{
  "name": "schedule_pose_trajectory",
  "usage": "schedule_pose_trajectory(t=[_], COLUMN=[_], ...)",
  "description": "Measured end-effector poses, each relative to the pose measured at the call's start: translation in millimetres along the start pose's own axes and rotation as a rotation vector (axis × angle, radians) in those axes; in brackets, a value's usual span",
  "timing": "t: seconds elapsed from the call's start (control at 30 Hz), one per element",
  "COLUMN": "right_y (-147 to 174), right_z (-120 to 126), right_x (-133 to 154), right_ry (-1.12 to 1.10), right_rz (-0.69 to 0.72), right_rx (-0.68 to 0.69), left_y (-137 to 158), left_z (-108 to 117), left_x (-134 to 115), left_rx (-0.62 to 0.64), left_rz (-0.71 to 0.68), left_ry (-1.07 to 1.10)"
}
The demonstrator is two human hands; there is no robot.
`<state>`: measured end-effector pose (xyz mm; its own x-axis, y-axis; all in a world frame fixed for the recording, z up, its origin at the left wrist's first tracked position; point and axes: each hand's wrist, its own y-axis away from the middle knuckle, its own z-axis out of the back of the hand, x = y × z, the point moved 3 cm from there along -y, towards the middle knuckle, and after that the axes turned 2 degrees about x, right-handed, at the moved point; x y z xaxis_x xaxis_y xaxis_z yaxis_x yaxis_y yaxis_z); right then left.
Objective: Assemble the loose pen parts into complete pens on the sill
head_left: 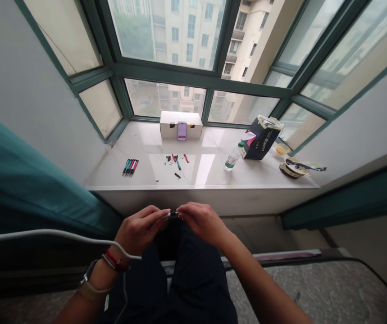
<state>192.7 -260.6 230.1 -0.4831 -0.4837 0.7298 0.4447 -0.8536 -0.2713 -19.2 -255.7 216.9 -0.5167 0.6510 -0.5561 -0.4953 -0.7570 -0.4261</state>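
Note:
My left hand [138, 228] is closed around the white end of a slim pen [173, 214] with a black section. My right hand [204, 222] pinches the pen's thin tip end between thumb and fingers. Both hands are over my lap, in front of the sill's front edge. On the sill ahead of them lie loose pen parts [179, 165], some red, teal and black, with small dark pieces around them. To the left, several assembled pens [130, 167] in teal, pink and black lie side by side.
A white windowsill [139, 183] spans the view. A white box [166, 131] stands at the back with a purple phone [181, 131] against it. On the right are a plastic bottle [232, 158], a dark carton [260, 139] and a bowl [293, 168]. A white cable [61, 233] crosses my left wrist.

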Motion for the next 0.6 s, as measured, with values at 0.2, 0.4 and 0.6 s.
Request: schedule_pose_trajectory(t=[0.2, 0.4, 0.6], right_y=[-1.8, 1.8, 5.0], right_z=[-5.1, -11.0, -13.6], right_x=[7.5, 8.5, 10.0], right_ry=[0.05, 0.04, -0.037], right_rz=[-0.017, -0.041, -0.057], right_rx=[0.015, 0.014, -0.015], left_y=[4.1, 7.5, 10.1], left_z=[7.3, 7.7, 11.1], left_x=[1.2, 1.9, 1.6], left_rx=[-0.014, -0.01, -0.001], left_rz=[-0.04, -0.091, -0.092], left_ry=[-0.065, -0.112, -0.124])
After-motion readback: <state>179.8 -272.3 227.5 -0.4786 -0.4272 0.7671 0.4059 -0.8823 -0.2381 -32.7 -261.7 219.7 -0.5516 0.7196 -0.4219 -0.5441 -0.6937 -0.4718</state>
